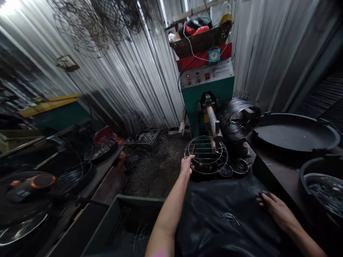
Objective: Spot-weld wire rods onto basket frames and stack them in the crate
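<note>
My left hand (pixel 187 165) is closed on the near-left rim of a round wire rack (pixel 205 158), a ring crossed by several thin parallel bars. The rack is held in front of the green welding machine (pixel 191 94), close under the tips of its electrode arms (pixel 213 123); whether it touches them I cannot tell. Over the right side of a black apron (pixel 214 200) hovers my right hand (pixel 274 207), its fingers loosely apart and nothing visible in them. A small heap of short metal wires (pixel 229 216) lies on the apron, to the left of that hand.
Coiled wire (pixel 238 117) hangs right of the machine. A wide black pan (pixel 297 132) and a bowl of wire pieces (pixel 325 192) stand on the right-hand bench. A green crate (pixel 115 214) sits at lower left. A teal clock (pixel 214 55) rests above the machine's panel.
</note>
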Demonstrator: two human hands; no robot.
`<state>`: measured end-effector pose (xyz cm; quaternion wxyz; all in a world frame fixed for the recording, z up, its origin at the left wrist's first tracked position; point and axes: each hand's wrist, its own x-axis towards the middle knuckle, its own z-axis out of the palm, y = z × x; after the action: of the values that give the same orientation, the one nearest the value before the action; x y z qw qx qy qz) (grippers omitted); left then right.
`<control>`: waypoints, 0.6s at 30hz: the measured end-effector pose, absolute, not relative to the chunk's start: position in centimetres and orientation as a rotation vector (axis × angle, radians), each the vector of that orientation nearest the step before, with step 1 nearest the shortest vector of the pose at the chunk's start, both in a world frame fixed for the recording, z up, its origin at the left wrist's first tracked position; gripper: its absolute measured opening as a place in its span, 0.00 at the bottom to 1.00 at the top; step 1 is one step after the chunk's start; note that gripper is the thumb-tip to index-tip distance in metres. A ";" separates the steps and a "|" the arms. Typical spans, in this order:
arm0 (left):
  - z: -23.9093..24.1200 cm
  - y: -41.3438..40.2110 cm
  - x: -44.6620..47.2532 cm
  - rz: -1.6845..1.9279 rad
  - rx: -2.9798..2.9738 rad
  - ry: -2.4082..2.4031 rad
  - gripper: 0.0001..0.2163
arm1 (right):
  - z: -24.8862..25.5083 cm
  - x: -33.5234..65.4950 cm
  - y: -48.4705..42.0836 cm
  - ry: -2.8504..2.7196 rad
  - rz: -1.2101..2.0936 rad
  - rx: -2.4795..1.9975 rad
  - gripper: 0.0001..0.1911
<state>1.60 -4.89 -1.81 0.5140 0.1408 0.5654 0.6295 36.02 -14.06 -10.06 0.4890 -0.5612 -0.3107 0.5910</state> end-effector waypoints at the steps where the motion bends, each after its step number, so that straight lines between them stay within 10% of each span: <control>1: -2.0 -5.2 2.3 1.535 0.324 1.351 0.20 | -9.2 35.2 -13.8 -0.816 1.391 -1.331 0.20; 18: -2.7 -6.0 5.3 1.660 0.224 1.320 0.19 | -3.6 23.3 -7.7 -1.697 1.056 -1.127 0.15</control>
<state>5.35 -6.01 -2.68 0.4834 0.0921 0.5419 0.6814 23.27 -7.74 -3.58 0.4110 -0.4477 -0.6743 0.4194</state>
